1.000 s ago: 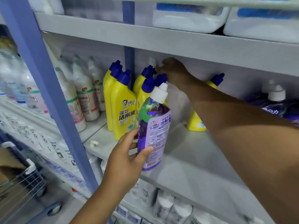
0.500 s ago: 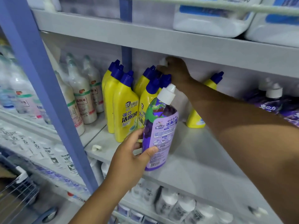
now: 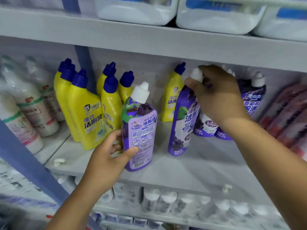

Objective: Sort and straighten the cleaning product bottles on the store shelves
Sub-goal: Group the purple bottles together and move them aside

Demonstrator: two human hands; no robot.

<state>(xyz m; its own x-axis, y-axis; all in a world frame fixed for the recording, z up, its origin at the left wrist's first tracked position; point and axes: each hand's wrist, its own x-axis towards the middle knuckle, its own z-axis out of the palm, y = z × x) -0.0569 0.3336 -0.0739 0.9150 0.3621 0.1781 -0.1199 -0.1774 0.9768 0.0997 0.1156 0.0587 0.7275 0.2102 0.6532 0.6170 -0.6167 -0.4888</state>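
My left hand [image 3: 106, 156] grasps a purple bottle [image 3: 138, 130] low on its body, thumb across the back label, fingers curled round its left side; it stands near the front edge of the middle shelf [image 3: 191, 168], white cap up, leaning slightly right. My right hand [image 3: 216, 95] pinches the white cap and neck of a second purple bottle [image 3: 181, 120], which tilts with its top toward the right and its base on the shelf, mid-depth. Behind that hand, toward the shelf's back right, more purple bottles [image 3: 252, 97] stand together. A lone yellow bottle [image 3: 172, 97] sits at the back, just left of the tilted one. A cluster of yellow bottles [image 3: 86, 110] with blue caps fills the shelf's left end. Beyond the blue upright [image 3: 21, 156], white bottles [image 3: 25, 110] line the neighbouring shelf.
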